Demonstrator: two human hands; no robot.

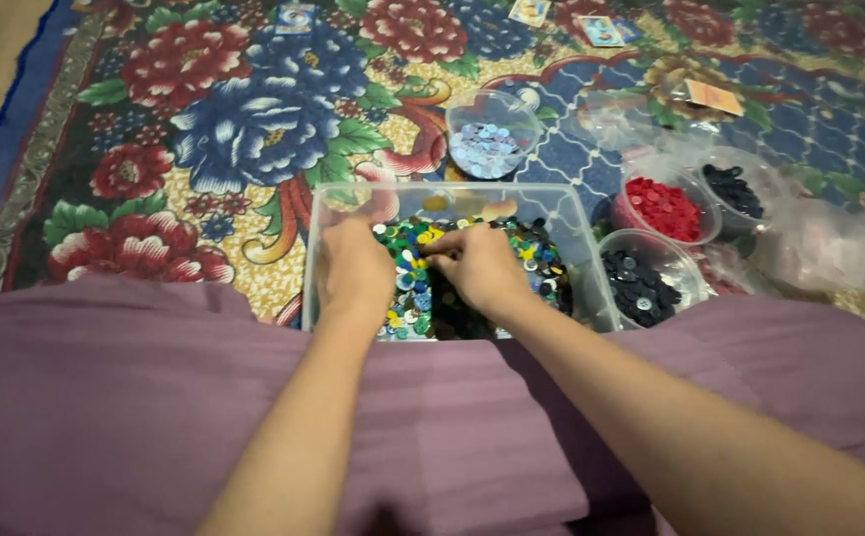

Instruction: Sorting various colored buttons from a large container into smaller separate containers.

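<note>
A floral rug (204, 109) carries a clear bin (571, 213) of mixed buttons (532, 253). Both hands are inside: left hand (353, 268) curled loosely on the buttons, right hand (482, 268) pinching some. Small tubs (715, 164) stand beside.

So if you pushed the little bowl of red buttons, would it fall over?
Probably not. The red button bowl looks wide and low, so it would likely slide or snag on the soft flowered rug rather than tip. It seems thin clear plastic, so probably light, and a hard shove might scatter loose buttons.
</note>
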